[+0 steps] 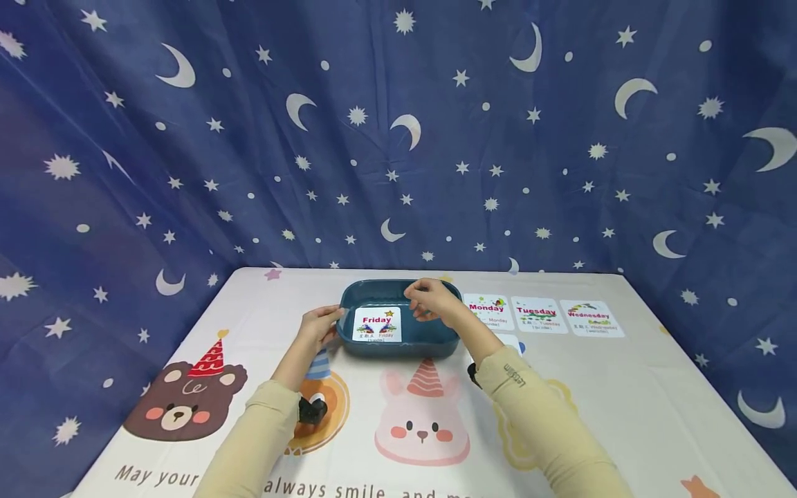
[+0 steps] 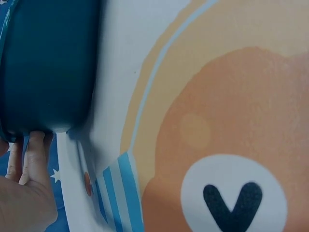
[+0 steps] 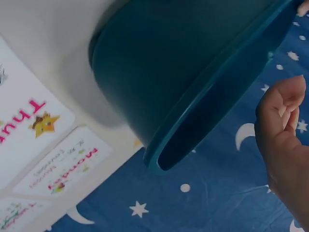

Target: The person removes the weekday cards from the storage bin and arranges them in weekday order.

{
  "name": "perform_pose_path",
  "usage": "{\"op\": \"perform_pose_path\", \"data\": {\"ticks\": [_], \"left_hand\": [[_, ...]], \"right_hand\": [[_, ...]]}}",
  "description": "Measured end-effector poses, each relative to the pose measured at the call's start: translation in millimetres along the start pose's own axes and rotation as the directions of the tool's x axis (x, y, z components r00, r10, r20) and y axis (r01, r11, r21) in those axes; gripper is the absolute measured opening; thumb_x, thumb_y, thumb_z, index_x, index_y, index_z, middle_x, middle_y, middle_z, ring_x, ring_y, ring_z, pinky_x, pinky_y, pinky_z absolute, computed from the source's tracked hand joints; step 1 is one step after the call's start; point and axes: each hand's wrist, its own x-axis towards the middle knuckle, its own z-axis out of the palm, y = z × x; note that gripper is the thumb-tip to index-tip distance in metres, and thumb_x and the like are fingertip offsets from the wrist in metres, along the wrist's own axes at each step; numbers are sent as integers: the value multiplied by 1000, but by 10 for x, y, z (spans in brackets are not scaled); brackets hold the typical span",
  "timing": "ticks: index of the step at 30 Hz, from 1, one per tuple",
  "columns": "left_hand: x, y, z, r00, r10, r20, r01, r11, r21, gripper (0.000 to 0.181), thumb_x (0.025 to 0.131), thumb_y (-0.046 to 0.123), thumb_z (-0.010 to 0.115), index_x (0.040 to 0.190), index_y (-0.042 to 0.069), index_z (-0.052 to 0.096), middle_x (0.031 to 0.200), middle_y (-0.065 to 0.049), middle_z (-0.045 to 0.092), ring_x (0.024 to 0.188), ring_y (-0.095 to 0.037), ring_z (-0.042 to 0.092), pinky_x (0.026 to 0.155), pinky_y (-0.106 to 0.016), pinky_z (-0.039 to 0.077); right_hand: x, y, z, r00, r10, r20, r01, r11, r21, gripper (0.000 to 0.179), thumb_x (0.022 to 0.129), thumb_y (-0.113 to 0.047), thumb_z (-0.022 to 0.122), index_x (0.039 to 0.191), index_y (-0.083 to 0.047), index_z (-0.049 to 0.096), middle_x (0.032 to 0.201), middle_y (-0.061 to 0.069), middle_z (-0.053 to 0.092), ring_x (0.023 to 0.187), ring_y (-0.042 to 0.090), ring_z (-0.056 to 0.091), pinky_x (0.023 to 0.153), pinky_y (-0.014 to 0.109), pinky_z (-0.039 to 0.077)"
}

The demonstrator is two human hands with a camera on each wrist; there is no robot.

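Observation:
A dark teal plastic basin (image 1: pixel 398 351) stands near the far side of the table. Inside its left half is a white card reading Friday (image 1: pixel 376 325). My left hand (image 1: pixel 319 326) grips the basin's left end, with its thumb by the rim and its fingers (image 2: pixel 36 157) against the outer wall. Above the basin's right half hovers my right hand (image 1: pixel 431 299), its fingers loosely bent and nothing visible in them. The right wrist view has this hand (image 3: pixel 285 121) beside the basin's opening (image 3: pixel 207 125).
Right of the basin, the Monday card (image 1: pixel 488 312), Tuesday card (image 1: pixel 535 315) and Wednesday card (image 1: pixel 591 318) lie in a row. A Thursday card (image 3: pixel 24 116) lies nearer me, partly under my right forearm in the head view. A starry blue curtain (image 1: pixel 398 138) hangs behind the table.

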Motion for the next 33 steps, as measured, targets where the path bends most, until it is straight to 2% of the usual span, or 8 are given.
{"op": "perform_pose_path", "data": {"ticks": [5,9,13,20,25,28,31,33], "left_hand": [[-9,-2,-23,1000,8,-10,-8,1000,1,42,92,16,61,131,1,52,116,-8,57,74,-6,58,58,-14,47],[-23,1,-20,1000,17,-16,-17,1000,2,41,93,16,60,130,0,53,114,-7,57,75,-6,58,59,-14,48],[-22,3,-24,1000,9,-18,-9,1000,2,41,93,16,59,131,0,52,121,-10,56,76,-7,59,59,-14,48],[-9,-22,5,999,9,-31,-9,1000,1,40,93,16,60,130,1,53,127,-13,54,80,-9,60,59,-14,49],[-19,-34,5,1000,14,-27,-14,1000,-14,40,93,14,58,130,-1,52,132,-19,52,77,-10,59,57,-14,48],[-20,-31,1,1000,21,-23,-22,999,-24,41,93,14,59,130,-2,52,132,-21,52,78,-10,59,57,-14,48],[-10,-26,3,999,19,-26,-19,999,-27,41,93,14,60,129,-2,53,129,-19,53,79,-10,59,57,-14,48],[-2,-30,5,1000,20,-25,-20,999,-28,40,93,14,59,129,-2,53,128,-18,54,79,-10,59,57,-14,48]], "right_hand": [[163,32,36,993,113,17,-113,993,26,32,99,-20,48,123,1,49,90,9,57,67,15,59,68,31,55],[232,160,75,980,197,24,-198,979,52,38,98,-19,49,130,0,46,119,21,54,93,29,63,80,39,56],[266,228,105,972,234,28,-235,972,28,41,98,-19,48,133,1,44,131,25,48,114,40,55,89,45,52],[332,312,221,934,356,-5,-354,930,99,47,97,-18,49,138,3,38,130,27,51,91,26,58,81,39,55],[468,369,390,929,368,-35,-350,905,240,44,96,-12,52,135,4,42,131,23,50,103,29,56,85,39,54],[1016,857,396,919,391,-57,-347,866,361,40,92,-12,57,128,2,49,121,19,55,99,30,57,82,41,55],[1827,1655,344,901,428,-75,-343,808,478,33,86,-14,65,117,-4,59,108,12,63,87,26,61,72,41,56],[2357,2194,355,895,433,-106,-323,795,514,31,85,-17,68,114,-9,63,103,9,65,81,24,63,68,40,56]]}}
